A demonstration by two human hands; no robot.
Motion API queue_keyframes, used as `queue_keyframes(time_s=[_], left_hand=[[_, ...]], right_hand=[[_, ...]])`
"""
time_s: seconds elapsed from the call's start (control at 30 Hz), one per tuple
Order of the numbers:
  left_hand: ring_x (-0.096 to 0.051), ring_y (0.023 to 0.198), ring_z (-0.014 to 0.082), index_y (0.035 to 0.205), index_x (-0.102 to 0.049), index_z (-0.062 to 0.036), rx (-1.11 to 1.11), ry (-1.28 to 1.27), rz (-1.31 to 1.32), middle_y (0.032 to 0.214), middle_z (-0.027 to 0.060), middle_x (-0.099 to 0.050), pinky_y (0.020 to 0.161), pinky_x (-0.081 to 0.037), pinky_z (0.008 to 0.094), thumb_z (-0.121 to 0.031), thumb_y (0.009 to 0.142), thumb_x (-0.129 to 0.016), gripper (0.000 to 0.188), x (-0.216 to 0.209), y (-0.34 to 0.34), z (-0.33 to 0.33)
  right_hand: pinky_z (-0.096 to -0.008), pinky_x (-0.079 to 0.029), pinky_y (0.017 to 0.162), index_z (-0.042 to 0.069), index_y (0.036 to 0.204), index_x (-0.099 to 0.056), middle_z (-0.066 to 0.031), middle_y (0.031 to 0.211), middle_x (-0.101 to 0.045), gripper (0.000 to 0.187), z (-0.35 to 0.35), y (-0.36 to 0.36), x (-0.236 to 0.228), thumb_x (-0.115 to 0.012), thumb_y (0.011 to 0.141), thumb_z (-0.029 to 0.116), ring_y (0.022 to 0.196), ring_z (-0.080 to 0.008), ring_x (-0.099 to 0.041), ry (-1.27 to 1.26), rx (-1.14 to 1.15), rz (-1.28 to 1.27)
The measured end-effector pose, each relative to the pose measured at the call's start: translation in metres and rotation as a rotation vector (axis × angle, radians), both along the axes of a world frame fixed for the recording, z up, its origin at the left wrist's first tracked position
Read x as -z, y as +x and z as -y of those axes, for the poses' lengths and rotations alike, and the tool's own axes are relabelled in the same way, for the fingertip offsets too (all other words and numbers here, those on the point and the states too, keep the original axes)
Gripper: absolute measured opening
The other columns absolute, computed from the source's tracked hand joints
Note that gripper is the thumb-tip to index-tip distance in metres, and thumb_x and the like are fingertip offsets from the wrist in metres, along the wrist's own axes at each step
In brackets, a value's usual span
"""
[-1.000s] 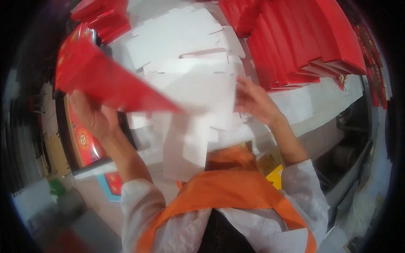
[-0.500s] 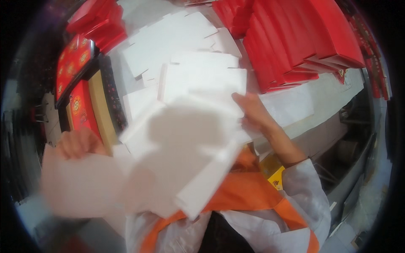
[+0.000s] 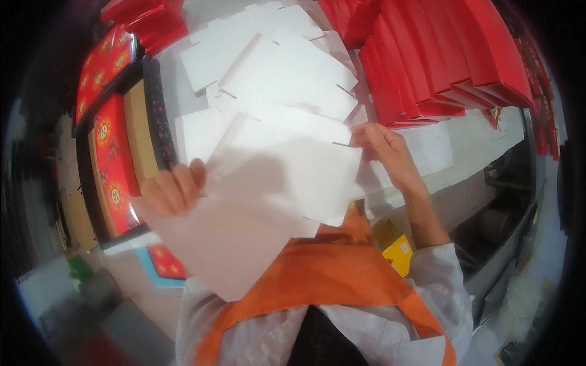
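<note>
The white card blank (image 3: 268,195) slants from lower left to centre right, left hand (image 3: 174,190) fingers pinching its left edge, right hand (image 3: 384,149) fingers pinching the right.

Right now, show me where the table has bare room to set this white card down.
Bare strip: table right of the right hand, below the red box stack. Crowded: white card blanks fill the middle; patterned red boxes line the left hand side.

left hand (image 3: 173,190): raised at left, fingers curled shut in a grip, knuckles up | right hand (image 3: 386,149): extended forward, fingers bent, pinching | right forearm bare, angled up from lower right
</note>
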State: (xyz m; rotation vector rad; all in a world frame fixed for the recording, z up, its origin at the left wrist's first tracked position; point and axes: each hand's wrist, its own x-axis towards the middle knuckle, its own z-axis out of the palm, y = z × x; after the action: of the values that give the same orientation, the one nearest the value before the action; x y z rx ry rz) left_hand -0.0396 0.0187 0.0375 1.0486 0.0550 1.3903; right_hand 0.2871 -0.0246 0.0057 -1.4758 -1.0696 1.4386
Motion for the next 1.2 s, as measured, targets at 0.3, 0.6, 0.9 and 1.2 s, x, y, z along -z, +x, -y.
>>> queue_keyframes(time_s=[0.3, 0.6, 0.9, 1.2], left_hand=[[-0.052, 0.064, 0.0169, 0.076, -0.055, -0.0057, 0.102, -0.085, -0.213, 0.072, 0.0047, -0.056, 0.066, -0.042, 0.0330, -0.017, 0.081, -0.060, 0.013, 0.047, -0.013, 0.003], [-0.059, 0.072, 0.0166, 0.089, -0.059, 0.0013, -0.039, -0.365, -1.276, 0.080, 0.0105, -0.062, 0.067, -0.047, 0.0275, -0.024, 0.084, -0.054, 0.026, 0.036, 0.027, 0.001], [-0.058, 0.066, 0.0197, 0.082, -0.059, 0.0037, -0.013, -0.488, -1.352, 0.074, 0.0134, -0.061, 0.064, -0.047, 0.0288, -0.027, 0.084, -0.053, 0.032, 0.039, 0.030, 0.004], [-0.059, 0.068, 0.0188, 0.093, -0.060, 0.0055, 0.065, -0.510, -1.213, 0.076, 0.0134, -0.062, 0.067, -0.046, 0.0295, -0.024, 0.084, -0.053, 0.031, 0.038, 0.037, 0.009]], right_hand=[[-0.0270, -0.042, 0.081, 0.006, 0.115, -0.056, -0.0075, 0.103, -0.057, 0.039, -0.060, -0.018, -0.022, -0.037, 0.093, 0.033, 0.096, -0.0194, -0.052, -0.204, -0.386, 0.103], [-0.0259, -0.039, 0.086, -0.002, 0.113, -0.055, -0.0080, 0.107, -0.057, 0.037, -0.048, -0.067, -0.006, -0.042, 0.092, 0.026, 0.095, -0.0136, -0.050, -0.162, -0.486, 0.090], [-0.0222, -0.043, 0.077, -0.001, 0.108, -0.056, -0.0049, 0.091, -0.061, 0.029, -0.040, -0.075, 0.005, -0.046, 0.091, 0.019, 0.084, -0.0092, -0.053, 0.028, -0.571, 0.238], [-0.0282, -0.046, 0.068, 0.000, 0.108, -0.055, -0.0157, 0.084, -0.063, 0.027, -0.025, -0.081, 0.002, -0.045, 0.089, 0.015, 0.074, -0.0194, -0.060, 0.068, -0.552, 0.213]])
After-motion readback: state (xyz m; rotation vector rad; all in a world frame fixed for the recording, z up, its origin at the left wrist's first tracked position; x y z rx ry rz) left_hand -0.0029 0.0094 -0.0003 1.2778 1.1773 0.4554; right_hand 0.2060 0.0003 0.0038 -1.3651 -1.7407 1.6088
